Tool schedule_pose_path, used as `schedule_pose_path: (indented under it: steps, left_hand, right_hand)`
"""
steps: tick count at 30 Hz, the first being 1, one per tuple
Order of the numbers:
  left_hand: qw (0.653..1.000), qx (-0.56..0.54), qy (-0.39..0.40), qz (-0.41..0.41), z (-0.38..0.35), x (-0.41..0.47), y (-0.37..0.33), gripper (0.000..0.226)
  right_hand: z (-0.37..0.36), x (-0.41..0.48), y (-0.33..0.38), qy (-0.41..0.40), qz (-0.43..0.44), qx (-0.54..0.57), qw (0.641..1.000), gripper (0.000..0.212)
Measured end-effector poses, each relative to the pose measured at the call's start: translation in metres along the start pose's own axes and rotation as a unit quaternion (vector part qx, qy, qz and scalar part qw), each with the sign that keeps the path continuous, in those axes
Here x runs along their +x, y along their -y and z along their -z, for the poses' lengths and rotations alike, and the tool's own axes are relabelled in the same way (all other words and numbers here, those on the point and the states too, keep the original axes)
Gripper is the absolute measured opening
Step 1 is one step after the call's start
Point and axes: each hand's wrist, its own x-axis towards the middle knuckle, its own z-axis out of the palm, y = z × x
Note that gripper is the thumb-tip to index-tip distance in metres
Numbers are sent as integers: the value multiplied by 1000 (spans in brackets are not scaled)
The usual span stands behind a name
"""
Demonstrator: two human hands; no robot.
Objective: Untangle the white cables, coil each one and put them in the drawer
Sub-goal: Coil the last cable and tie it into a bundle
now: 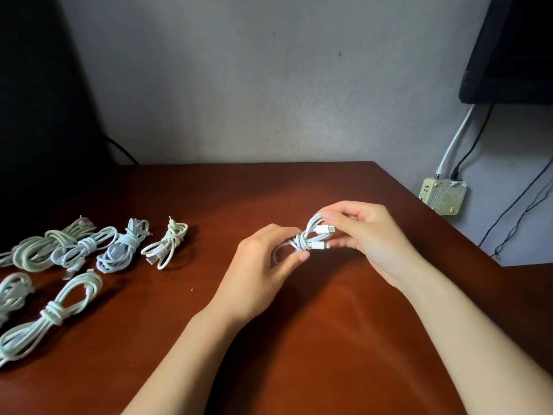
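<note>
1. Head view: a white cable [302,242], wound into a small bundle and wrapped round its middle, is held over the counter [329,339], right of centre, with its two plugs pointing right.
2. The left hand [263,262] pinches the bundle's left loops; the right hand [369,235] grips its right loops.
3. Several other coiled cables [122,247] lie on the counter's left side, well apart from the hands.
</note>
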Motion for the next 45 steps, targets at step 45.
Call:
schedule_pose_path:
  steps: [45]
  left_hand:
    - [938, 223, -104, 242, 101, -114, 0, 17]
  right_hand:
    - [-167, -47, -3, 156, 64, -183, 969, 19]
